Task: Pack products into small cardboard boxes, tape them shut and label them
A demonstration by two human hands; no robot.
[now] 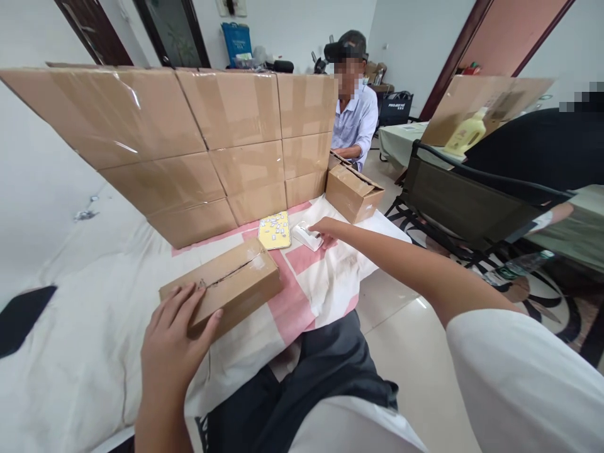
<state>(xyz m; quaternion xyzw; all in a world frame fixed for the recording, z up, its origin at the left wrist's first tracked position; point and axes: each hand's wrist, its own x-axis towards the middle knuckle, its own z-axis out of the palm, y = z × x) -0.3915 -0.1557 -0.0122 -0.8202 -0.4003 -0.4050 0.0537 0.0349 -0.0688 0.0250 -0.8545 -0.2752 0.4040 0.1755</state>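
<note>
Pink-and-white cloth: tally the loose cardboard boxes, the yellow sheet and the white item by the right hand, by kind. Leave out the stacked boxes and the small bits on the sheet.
Cardboard boxes: 2 (left box, right box)
Yellow sheet: 1
White item: 1
Total: 4

Through the head camera I see pale walls (302, 31) across the top, a dark-framed glass door (178, 31) at upper left, a reddish-brown doorframe (460, 53) at upper right, a dark folding chair (457, 195) at right, and glossy floor tiles (408, 358) catching light lower down.
</note>
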